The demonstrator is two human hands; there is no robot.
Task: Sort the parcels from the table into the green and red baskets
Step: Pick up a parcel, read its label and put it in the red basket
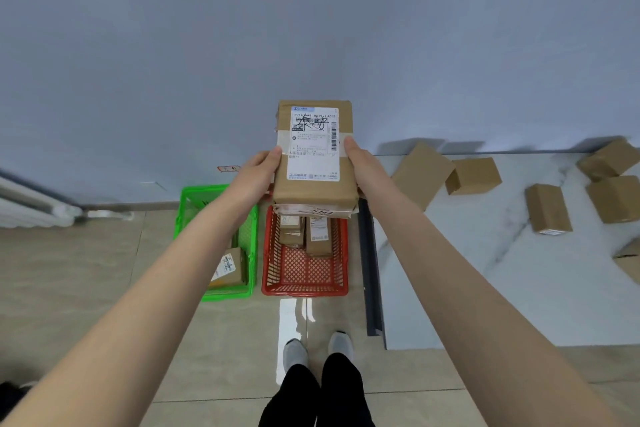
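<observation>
I hold a brown cardboard parcel (pixel 346 180) with a white shipping label up in front of me, above the far end of the red basket (pixel 304 282). My left hand (pixel 258 173) grips its left side and my right hand (pixel 360 163) grips its right side, thumbs on the top face. The red basket on the floor holds several small parcels at its far end. Left of it, the green basket (pixel 251 246) holds one labelled parcel (pixel 228 269). More brown parcels (pixel 549 208) lie on the white marble table (pixel 467 270) at the right.
The table's dark edge (pixel 369 267) runs beside the red basket. A radiator (pixel 31 208) sits against the wall at the left. My feet (pixel 317 350) stand on the tiled floor behind the baskets. A pale blue wall fills the background.
</observation>
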